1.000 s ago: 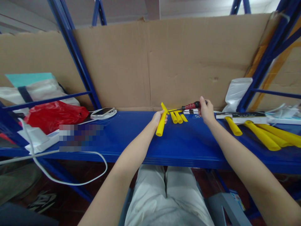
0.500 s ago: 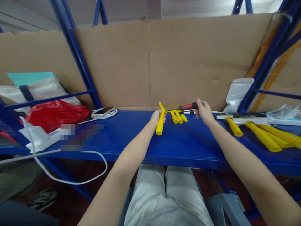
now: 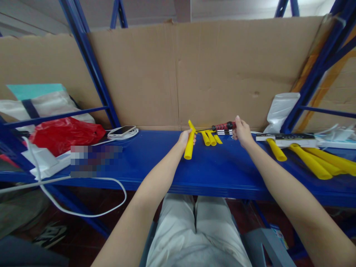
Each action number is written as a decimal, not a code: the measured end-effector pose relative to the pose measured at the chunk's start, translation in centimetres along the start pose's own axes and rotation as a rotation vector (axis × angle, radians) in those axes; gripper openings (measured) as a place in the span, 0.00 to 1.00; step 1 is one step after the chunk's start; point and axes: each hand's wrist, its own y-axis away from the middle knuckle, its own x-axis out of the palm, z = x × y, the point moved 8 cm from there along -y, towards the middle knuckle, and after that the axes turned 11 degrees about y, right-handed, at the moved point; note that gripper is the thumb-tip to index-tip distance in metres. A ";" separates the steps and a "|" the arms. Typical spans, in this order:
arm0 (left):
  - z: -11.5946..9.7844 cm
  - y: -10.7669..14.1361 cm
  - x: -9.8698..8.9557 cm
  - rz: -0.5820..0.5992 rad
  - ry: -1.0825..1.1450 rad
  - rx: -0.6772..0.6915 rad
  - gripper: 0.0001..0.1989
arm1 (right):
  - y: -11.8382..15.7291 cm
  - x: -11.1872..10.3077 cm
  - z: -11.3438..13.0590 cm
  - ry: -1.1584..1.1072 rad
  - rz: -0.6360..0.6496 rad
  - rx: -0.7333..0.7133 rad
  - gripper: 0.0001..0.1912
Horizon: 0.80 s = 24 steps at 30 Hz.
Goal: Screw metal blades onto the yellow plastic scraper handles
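Note:
My left hand [image 3: 184, 138] is wrapped round a yellow plastic tube-shaped piece [image 3: 189, 147] with a slanted top, held above the blue shelf. A red and black screwdriver [image 3: 222, 127] lies level between my hands, its thin shaft reaching the upper part of that piece; whether the tip sits in a screw is too small to see. The fingers of my right hand [image 3: 242, 132] pinch the end of the screwdriver's handle. Just behind and right of the held piece, several smaller yellow pieces [image 3: 210, 139] lie side by side on the shelf.
Larger yellow tubes [image 3: 311, 162] rest at the right, against a long white and black box [image 3: 292, 140]. A phone [image 3: 125, 130] with a coiled white cable, a red plastic bag [image 3: 66, 135] and a power strip [image 3: 55, 167] are at the left. Cardboard [image 3: 217, 74] walls the back.
The fingers of my right hand have shifted on the screwdriver's handle end, and the handle appears slightly turned. My left hand and the yellow piece stay nearly still.

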 end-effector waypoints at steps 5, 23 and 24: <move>0.0 0.2 0.1 0.003 -0.003 -0.009 0.12 | -0.2 -0.1 -0.8 -0.035 -0.024 0.087 0.19; -0.2 0.4 0.1 -0.006 -0.039 -0.001 0.13 | 1.2 0.1 1.3 -0.014 -0.038 0.054 0.16; -0.2 0.3 0.0 -0.009 -0.052 -0.001 0.14 | 1.2 0.0 1.3 0.006 -0.036 0.052 0.18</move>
